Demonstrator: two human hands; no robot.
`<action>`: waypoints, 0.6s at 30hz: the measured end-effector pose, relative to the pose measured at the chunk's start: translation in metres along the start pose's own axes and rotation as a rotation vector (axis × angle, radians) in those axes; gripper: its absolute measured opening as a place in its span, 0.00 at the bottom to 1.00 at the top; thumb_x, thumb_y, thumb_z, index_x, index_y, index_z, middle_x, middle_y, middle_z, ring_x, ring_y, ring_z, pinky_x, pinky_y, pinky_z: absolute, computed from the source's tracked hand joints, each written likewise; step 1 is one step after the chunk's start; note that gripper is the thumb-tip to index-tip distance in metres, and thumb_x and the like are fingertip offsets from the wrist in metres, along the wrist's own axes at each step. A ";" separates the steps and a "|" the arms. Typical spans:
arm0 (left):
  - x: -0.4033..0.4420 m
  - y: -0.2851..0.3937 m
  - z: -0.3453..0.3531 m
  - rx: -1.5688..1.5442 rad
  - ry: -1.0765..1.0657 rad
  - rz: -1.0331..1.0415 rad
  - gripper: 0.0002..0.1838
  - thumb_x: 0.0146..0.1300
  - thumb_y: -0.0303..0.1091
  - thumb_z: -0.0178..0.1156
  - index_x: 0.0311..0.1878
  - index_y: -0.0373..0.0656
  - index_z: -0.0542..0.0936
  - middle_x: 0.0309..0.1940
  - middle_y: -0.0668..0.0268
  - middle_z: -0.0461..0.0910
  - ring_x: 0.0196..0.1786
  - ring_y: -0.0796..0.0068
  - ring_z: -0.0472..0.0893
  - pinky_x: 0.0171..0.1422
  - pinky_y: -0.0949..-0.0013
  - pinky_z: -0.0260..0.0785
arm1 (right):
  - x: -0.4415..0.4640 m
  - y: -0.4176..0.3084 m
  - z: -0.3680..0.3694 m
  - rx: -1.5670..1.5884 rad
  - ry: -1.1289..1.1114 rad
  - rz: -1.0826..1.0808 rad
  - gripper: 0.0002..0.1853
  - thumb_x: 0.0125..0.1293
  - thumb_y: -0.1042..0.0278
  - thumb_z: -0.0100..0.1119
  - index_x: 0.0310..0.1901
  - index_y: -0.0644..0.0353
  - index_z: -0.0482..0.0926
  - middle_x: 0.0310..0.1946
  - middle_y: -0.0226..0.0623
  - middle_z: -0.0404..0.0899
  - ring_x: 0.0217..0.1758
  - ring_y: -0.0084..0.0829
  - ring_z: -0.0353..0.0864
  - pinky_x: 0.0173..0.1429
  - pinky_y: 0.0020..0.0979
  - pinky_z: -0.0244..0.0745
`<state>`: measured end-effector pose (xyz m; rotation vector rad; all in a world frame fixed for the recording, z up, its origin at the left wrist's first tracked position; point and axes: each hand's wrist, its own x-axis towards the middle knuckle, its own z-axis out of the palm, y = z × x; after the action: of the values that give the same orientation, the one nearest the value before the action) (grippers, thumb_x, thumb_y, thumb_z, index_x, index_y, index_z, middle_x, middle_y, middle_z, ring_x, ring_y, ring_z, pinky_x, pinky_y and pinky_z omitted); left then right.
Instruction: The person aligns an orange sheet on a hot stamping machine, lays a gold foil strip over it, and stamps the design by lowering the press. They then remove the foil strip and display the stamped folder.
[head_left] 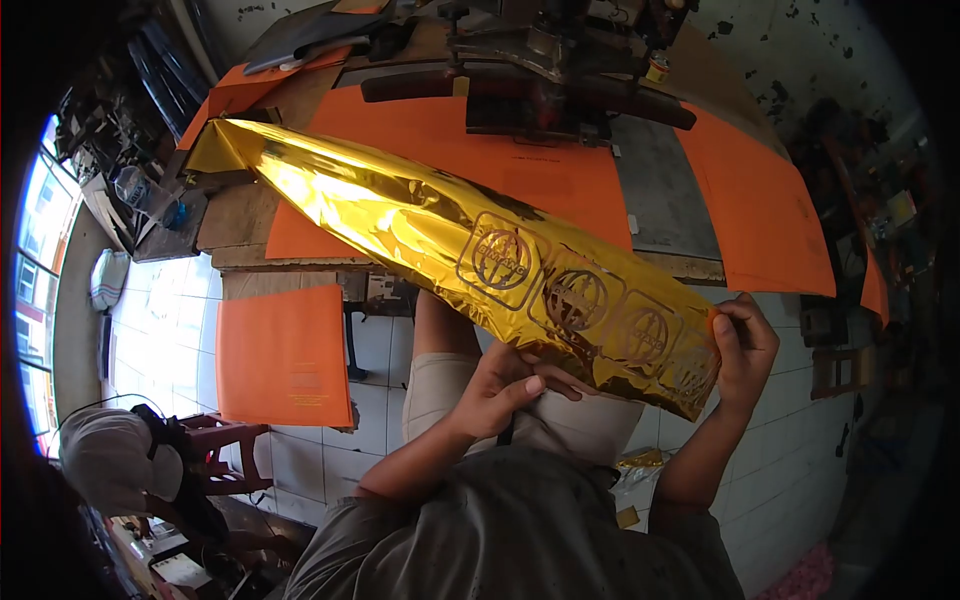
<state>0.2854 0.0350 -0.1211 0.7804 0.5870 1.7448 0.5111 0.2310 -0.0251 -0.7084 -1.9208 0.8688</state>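
Basically, a long gold foil strip ran slantwise from the far left, over the near part of the workbench, down to the near right, its right end above the person's lap. Three framed round emblems showed as darker marks along its right half; surface wrinkled and shiny, far left end narrowed and folded at a corner. Right hand pinched the strip's right end, thumb and fingers at the edge. Left hand sat at the near long edge, loosely spread, thumb out on the near side, fingers partly hidden under the foil; couldn't tell how firmly they touched it.

Beyond the foil, a large orange sheet lay on the bench, with a grey plate to its right and another orange sheet right of that. Dark metal machine stood at the far centre, small yellow can just right of it. Near left, more orange sheets lay flat, below bench level. Farther left: clear plastic bottle, white sack. Another person in a light top bent over at near left, beside a reddish stool. White tiles covered the floor.
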 end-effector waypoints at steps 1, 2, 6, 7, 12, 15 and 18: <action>0.000 -0.001 -0.003 -0.024 -0.047 0.018 0.37 0.75 0.40 0.61 0.76 0.38 0.51 0.67 0.41 0.72 0.58 0.38 0.85 0.59 0.45 0.81 | 0.000 0.000 0.000 -0.003 -0.005 0.004 0.11 0.71 0.66 0.68 0.38 0.67 0.83 0.28 0.27 0.74 0.30 0.16 0.67 0.36 0.23 0.62; 0.001 -0.002 -0.007 -0.048 -0.095 0.036 0.34 0.77 0.37 0.58 0.77 0.38 0.52 0.68 0.43 0.71 0.60 0.40 0.84 0.62 0.45 0.80 | 0.000 0.000 0.000 -0.006 -0.010 0.009 0.11 0.71 0.66 0.68 0.38 0.67 0.83 0.28 0.28 0.74 0.30 0.16 0.67 0.36 0.23 0.62; 0.001 0.000 -0.007 -0.051 -0.120 0.044 0.31 0.80 0.34 0.56 0.76 0.38 0.53 0.69 0.47 0.70 0.62 0.44 0.83 0.64 0.46 0.79 | -0.001 -0.001 0.001 0.014 -0.012 0.050 0.11 0.72 0.65 0.68 0.38 0.67 0.83 0.28 0.28 0.74 0.31 0.17 0.68 0.37 0.24 0.63; 0.001 0.000 -0.007 -0.052 -0.119 0.043 0.31 0.80 0.34 0.56 0.76 0.38 0.54 0.69 0.47 0.69 0.62 0.44 0.83 0.64 0.46 0.79 | -0.001 0.002 0.000 0.006 -0.013 0.039 0.12 0.72 0.65 0.68 0.38 0.67 0.83 0.28 0.28 0.74 0.31 0.17 0.68 0.38 0.24 0.63; 0.001 -0.001 -0.008 -0.048 -0.116 0.041 0.30 0.80 0.34 0.56 0.76 0.38 0.54 0.71 0.48 0.68 0.62 0.45 0.83 0.63 0.47 0.79 | 0.000 0.006 0.000 -0.024 -0.020 0.029 0.12 0.72 0.64 0.68 0.38 0.67 0.83 0.28 0.27 0.74 0.32 0.18 0.68 0.39 0.24 0.64; 0.000 -0.001 -0.003 0.027 0.000 0.005 0.36 0.75 0.44 0.61 0.74 0.42 0.52 0.62 0.37 0.75 0.54 0.36 0.86 0.56 0.48 0.81 | -0.001 0.004 0.001 -0.019 -0.026 0.052 0.11 0.72 0.65 0.68 0.38 0.67 0.83 0.29 0.27 0.74 0.32 0.18 0.68 0.40 0.24 0.64; -0.006 -0.011 -0.018 -0.064 -0.128 0.072 0.30 0.80 0.36 0.56 0.76 0.38 0.55 0.72 0.48 0.67 0.64 0.45 0.81 0.65 0.45 0.78 | -0.007 0.001 0.001 -0.023 -0.050 0.058 0.11 0.71 0.66 0.68 0.39 0.67 0.83 0.29 0.28 0.75 0.32 0.18 0.68 0.39 0.24 0.64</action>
<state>0.2798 0.0324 -0.1418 0.8699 0.4197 1.7554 0.5138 0.2265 -0.0297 -0.7661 -1.9660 0.9088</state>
